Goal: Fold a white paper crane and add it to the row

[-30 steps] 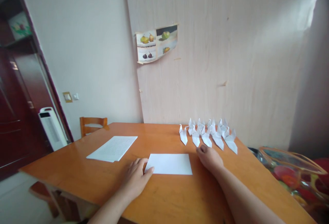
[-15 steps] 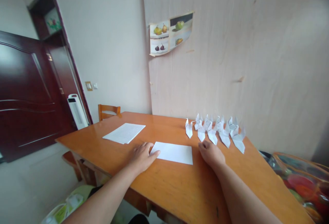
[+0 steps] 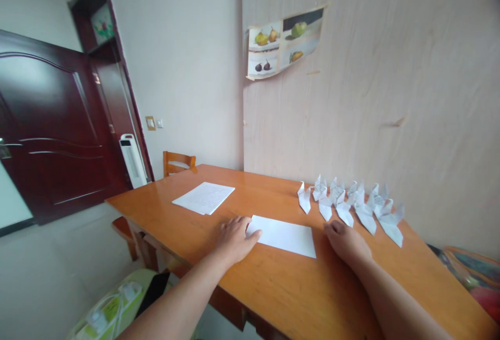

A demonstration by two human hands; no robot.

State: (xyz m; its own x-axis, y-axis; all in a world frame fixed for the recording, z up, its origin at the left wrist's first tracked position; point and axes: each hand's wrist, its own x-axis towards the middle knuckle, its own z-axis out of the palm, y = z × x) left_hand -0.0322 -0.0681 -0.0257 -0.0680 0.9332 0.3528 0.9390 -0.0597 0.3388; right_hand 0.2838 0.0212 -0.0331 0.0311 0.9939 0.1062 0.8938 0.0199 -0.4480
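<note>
A blank white sheet of paper [image 3: 283, 237] lies flat on the wooden table in front of me. My left hand [image 3: 237, 238] rests at its left end, fingers loosely spread, with the thumb lying over the paper's edge. To the right of the sheet, apart from it, my right hand [image 3: 347, 241] rests on the table as a loose fist, and nothing shows in it. Just beyond that fist stand several folded white paper cranes [image 3: 344, 210], grouped in rows. Farther left lies a stack of paper sheets [image 3: 203, 198] with faint writing on top.
The wooden table [image 3: 273, 288] meets a pale board wall at the back. A wooden chair [image 3: 178, 162] stands past its far left corner. Below the near left edge is a green bin [image 3: 113, 306] with white items. A colourful bag [image 3: 474, 267] sits off the right edge.
My view has swung a little to the left, so everything sits farther right in the picture. Both hands, the blank sheet and the cranes keep their places on the table.
</note>
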